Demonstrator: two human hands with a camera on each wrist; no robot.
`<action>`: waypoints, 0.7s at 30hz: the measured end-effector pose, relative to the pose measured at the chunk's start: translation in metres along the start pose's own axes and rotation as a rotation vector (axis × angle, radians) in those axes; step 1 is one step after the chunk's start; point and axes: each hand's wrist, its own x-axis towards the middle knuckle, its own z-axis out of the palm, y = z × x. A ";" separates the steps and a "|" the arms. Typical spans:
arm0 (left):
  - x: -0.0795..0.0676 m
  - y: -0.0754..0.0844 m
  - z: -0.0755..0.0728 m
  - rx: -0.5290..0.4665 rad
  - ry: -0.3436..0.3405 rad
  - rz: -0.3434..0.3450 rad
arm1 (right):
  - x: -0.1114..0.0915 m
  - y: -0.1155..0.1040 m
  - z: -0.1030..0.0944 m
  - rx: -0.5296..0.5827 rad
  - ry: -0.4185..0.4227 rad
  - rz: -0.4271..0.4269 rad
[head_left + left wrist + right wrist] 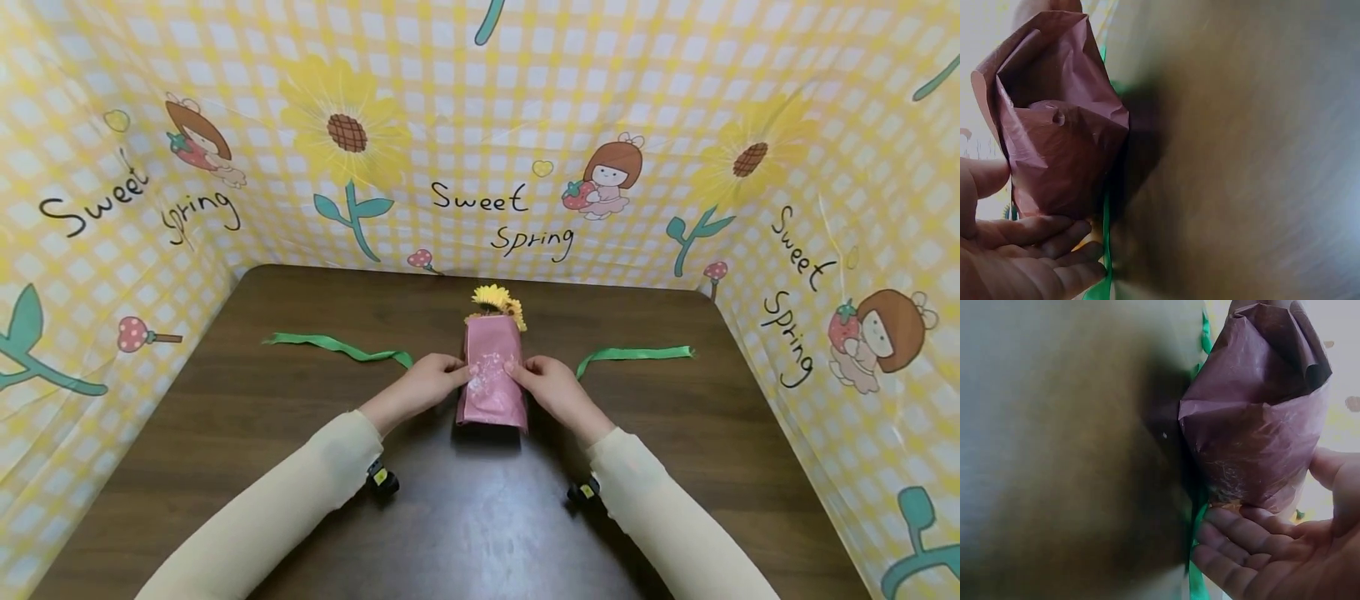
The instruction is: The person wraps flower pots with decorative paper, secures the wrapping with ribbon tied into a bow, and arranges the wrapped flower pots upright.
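A small bouquet of yellow flowers (pixel 491 297) is wrapped in pink paper (pixel 495 396), its blossoms showing at the far end. My left hand (pixel 427 383) grips its left side, thumb on top and fingers around the edge. On the opposite side my right hand (pixel 558 387) holds it the same way. Both wrist views show the near end of the wrapping (pixel 1063 144) as a folded, gaping opening, raised a little over the table. Green ribbon (pixel 345 346) runs out to the left, and another length of green ribbon (pixel 637 353) to the right; the stretch between is hidden behind hands and bouquet.
The dark wooden table (pixel 300 492) is enclosed at the back and both sides by a yellow checked cloth (pixel 480 117) printed with flowers and lettering. Small black cameras with straps (pixel 384 477) sit at both wrists.
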 end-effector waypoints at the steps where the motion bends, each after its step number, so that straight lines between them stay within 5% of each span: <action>1: -0.005 0.000 0.003 -0.005 0.001 -0.003 | -0.005 0.000 0.001 -0.001 -0.001 -0.002; 9: -0.028 0.003 0.016 -0.009 0.019 0.008 | -0.033 0.001 0.004 -0.008 -0.001 -0.005; 13: -0.030 0.004 0.018 -0.039 0.023 0.002 | -0.037 -0.002 0.005 -0.083 0.086 -0.061; 17: -0.030 0.005 0.019 -0.063 0.032 -0.004 | -0.040 -0.012 0.006 -0.221 0.235 -0.389; 21: -0.029 0.008 0.020 -0.084 0.042 -0.014 | -0.045 -0.022 0.012 -0.443 0.278 -0.756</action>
